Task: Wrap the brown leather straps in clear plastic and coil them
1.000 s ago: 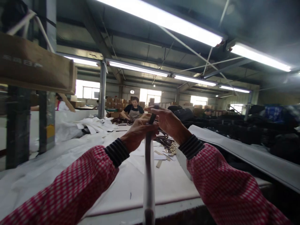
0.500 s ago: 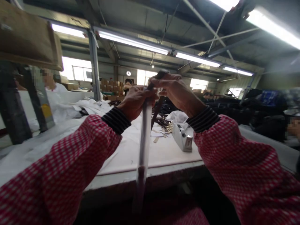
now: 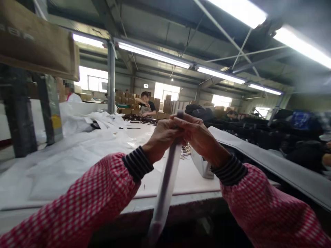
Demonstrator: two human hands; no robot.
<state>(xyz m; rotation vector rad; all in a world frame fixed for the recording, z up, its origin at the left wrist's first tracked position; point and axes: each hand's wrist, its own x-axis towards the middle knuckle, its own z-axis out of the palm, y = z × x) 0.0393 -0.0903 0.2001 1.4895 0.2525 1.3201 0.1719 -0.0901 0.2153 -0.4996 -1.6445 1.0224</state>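
A long, narrow clear plastic sleeve (image 3: 167, 186) hangs tilted in front of me, its lower end past the table's front edge. Inside it shows a dark strap (image 3: 180, 114), whose tip sticks up above my fingers. My left hand (image 3: 164, 136) pinches the sleeve near its upper end, fingers closed. Right against it, my right hand (image 3: 200, 134) is closed around the strap's top; the exact grip is hidden behind the fingers. Beyond my right wrist stands a grey tape dispenser (image 3: 204, 167), partly covered by that hand. Gold-coloured metal hooks (image 3: 187, 147) lie behind the hands.
White plastic sheeting (image 3: 72, 162) is heaped across the table's left side. A metal post (image 3: 111, 75) and a brown paper-like package (image 3: 38, 41) stand at left. Dark goods (image 3: 248, 127) are piled at right. A co-worker (image 3: 147, 105) is across the table.
Both hands have come down and slightly right, still together at the sleeve's top. More dark strap shows along the sleeve. The view has shifted, revealing the co-worker more fully.
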